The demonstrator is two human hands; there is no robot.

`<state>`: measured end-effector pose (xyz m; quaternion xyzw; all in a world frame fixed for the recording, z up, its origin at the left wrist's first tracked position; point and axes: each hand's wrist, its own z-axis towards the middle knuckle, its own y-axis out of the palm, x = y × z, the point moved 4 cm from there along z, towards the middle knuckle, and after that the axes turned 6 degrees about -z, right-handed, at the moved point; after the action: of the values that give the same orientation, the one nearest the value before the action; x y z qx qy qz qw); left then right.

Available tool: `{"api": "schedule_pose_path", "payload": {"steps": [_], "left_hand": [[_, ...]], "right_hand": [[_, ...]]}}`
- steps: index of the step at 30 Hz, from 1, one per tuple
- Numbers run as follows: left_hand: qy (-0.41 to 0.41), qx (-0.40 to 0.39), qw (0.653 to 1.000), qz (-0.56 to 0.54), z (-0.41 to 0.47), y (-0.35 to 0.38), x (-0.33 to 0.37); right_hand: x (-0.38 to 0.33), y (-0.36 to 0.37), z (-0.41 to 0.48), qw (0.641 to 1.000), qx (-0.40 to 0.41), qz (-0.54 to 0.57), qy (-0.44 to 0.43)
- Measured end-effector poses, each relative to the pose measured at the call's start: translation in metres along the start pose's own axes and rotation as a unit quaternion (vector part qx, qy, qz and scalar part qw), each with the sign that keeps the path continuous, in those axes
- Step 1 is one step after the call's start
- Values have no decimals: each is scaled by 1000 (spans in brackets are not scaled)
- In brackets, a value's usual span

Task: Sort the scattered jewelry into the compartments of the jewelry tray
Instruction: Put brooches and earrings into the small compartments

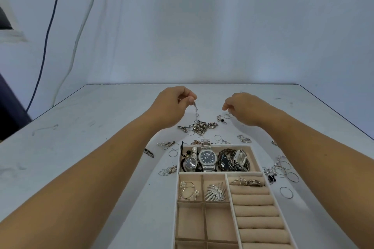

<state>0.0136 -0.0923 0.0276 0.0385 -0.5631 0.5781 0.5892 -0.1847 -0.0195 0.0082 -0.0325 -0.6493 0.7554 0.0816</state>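
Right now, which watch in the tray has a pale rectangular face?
The rightmost watch, leaning on the dark chain bracelet; the middle watch and left watch both show dark dials.

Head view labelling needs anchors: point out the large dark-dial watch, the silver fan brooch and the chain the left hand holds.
Large dark-dial watch [207, 157], head view, centre of dial.
Silver fan brooch [215, 193], head view, ribbed middle.
Chain [196, 112], head view, hanging stretch below the left hand [172, 107].
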Motion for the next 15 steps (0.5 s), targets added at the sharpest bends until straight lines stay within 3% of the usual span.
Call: {"api": "schedule_pose_path", "payload": {"steps": [7,15], "left_hand": [[-29,-17,999,-4,-1,15,-15],[-39,-31,999,-11,-7,24,-12]], "right_hand": [[-6,17,-2,998,1,69,1],[-7,17,-3,997,7,71,-5]]}}
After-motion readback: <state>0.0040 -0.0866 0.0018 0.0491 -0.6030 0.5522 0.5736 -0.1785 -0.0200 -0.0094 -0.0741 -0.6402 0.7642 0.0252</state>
